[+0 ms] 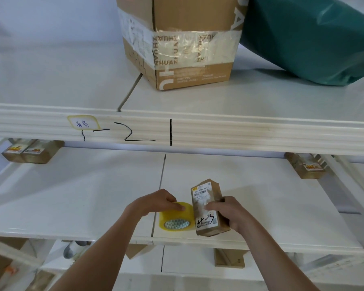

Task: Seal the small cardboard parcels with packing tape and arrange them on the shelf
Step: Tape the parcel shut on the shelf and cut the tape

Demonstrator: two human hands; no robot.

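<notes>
two small parcels [32,151] at far left and one [307,166] at far right sit half hidden under the upper shelf beam [240,133]. left hand [158,201] curls round the glossy yellow tape roll [176,217]; right hand [229,211] grips a labelled cardboard parcel [206,206] on the white shelf [93,196].

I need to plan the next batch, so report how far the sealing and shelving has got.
Done: small parcels sit at the shelf's back left and back right. In hand: the right hand grips a parcel while the left hand holds the tape roll. Left: taping this parcel and placing it.
</notes>
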